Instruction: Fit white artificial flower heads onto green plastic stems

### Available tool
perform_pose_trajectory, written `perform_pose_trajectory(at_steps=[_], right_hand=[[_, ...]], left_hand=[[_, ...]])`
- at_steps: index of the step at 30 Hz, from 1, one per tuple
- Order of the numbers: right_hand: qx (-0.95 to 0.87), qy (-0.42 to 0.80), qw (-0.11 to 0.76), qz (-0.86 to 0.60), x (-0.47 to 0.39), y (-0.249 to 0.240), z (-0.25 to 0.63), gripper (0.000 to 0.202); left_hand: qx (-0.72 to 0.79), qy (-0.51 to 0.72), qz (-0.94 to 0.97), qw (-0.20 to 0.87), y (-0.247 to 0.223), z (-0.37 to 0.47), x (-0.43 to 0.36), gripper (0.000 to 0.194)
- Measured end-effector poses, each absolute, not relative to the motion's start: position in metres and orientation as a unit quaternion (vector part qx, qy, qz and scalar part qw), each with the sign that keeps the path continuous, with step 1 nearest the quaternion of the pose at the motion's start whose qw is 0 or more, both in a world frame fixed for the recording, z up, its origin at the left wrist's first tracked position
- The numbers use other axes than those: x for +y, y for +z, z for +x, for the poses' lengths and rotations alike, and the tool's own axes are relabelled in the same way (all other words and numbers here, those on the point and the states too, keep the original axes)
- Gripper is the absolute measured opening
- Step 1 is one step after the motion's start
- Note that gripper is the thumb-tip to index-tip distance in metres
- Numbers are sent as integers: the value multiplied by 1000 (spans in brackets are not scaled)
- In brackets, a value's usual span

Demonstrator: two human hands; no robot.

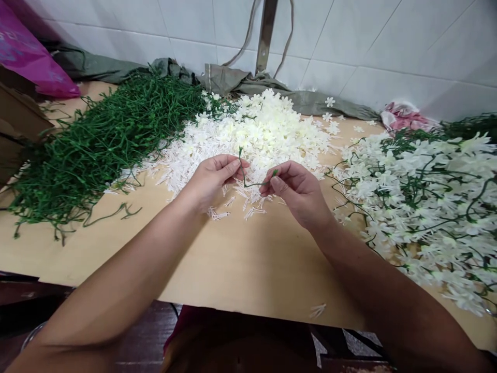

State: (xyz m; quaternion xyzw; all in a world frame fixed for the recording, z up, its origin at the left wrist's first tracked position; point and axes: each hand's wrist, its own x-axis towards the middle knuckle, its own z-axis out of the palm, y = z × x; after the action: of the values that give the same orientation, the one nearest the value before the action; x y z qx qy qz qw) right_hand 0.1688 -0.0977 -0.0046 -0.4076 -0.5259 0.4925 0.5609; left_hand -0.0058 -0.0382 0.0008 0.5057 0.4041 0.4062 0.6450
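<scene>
A thin green plastic flower stem (244,175) is stretched between my two hands, bent near its middle. My left hand (222,175) pinches its upright end below a small green tip. The other end, which also has a green tip, sits between the thumb and fingers of my right hand (293,187). Just beyond my fingers lies a heap of white artificial blossoms (267,124). White stamen pieces (190,150) spread along its near left side, and a few lie on the table below my hands.
A large pile of green stems (116,134) lies left on the table (233,264). Assembled white flower sprays (435,207) cover the right side. Grey-green cloth (229,80) runs along the tiled wall. A pink bag (34,52) and a cardboard box (19,109) stand far left.
</scene>
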Motion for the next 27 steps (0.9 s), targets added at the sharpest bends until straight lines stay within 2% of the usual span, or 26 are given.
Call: perform_pose_trajectory(at_steps=[5,7,9,13,17,21,27], right_hand=[[-597,431,474,-483,-96,-17,172,15],[-656,338,420,-528,-92,-20,174,7],[-720,222,365,-547,-83,-20,173,3],[-785,33,244,-568,-55,-17,159,16],[-796,-32,136,-588,-33,-18,147,14],[-793,-4,186,-581,-29,-16,153,11],[-695,157,327,-620,-30,3,170,4]], left_hand=[[387,459,454,659,4,-10,-33,6],[385,477,424,666,5,-13,-29,3],[390,490,402,668,4,-15,-26,10],[390,493,385,675,1,-16,-23,18],[399,471,390,683,1,-16,-22,11],[420,460,403,670,5,-16,-21,16],[454,460,411,643,4,-18,-17,22]])
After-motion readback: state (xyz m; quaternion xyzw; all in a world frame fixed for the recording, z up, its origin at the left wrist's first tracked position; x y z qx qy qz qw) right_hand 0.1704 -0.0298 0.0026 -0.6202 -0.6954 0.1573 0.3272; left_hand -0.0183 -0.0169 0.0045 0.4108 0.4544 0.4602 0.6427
